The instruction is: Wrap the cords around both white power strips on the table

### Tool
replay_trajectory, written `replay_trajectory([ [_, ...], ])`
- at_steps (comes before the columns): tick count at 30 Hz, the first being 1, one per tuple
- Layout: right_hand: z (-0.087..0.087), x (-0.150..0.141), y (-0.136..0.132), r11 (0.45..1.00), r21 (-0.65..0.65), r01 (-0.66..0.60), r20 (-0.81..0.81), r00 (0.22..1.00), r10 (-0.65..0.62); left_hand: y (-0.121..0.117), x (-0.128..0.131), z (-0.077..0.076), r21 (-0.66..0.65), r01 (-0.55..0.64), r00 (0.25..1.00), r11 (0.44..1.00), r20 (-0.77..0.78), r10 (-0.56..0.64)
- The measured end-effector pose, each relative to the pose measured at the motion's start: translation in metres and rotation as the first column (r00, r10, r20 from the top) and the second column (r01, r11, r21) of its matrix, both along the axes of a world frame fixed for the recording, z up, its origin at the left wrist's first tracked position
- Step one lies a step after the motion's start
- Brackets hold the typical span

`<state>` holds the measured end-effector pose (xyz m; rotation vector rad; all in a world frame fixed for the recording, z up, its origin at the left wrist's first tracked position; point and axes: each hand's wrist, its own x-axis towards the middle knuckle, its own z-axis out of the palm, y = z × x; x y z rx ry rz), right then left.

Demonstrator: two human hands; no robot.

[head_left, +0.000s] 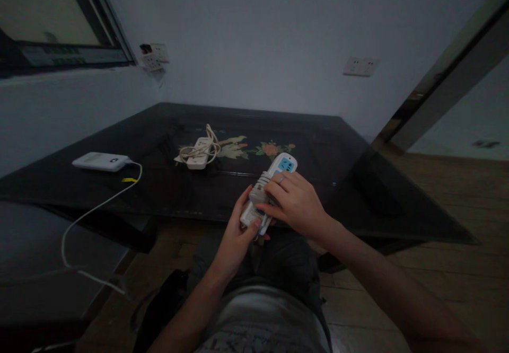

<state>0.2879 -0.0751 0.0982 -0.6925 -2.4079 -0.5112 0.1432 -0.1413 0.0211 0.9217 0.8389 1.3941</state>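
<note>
A white power strip [271,182] with blue sockets is held tilted over the table's front edge, its far end pointing up and to the right. Its pale cord [260,182] is wound around the middle in several turns. My left hand [240,224] grips the near end from the left, thumb on top. From the right, my right hand [296,199], with a ring on one finger, closes on the wound cord near what looks like its plug [259,196]. The fingers partly cover the plug and the sockets.
On the dark table [278,223] lies a second power strip [199,154] with a loosely tangled cord. A white power bank-like device [101,161] sits at the left, its white cable [99,204] hanging off the edge. Wall sockets [361,67] are behind.
</note>
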Motion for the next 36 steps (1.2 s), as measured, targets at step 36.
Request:
replay_trajectory([
  [36, -0.033, -0.002, -0.029, 0.985, -0.123, -0.122, -0.537, 0.843, 0.037, -0.007, -0.001, 0.008, 0.256, -0.073, 0.972, 0.964, -0.196, 0.126],
])
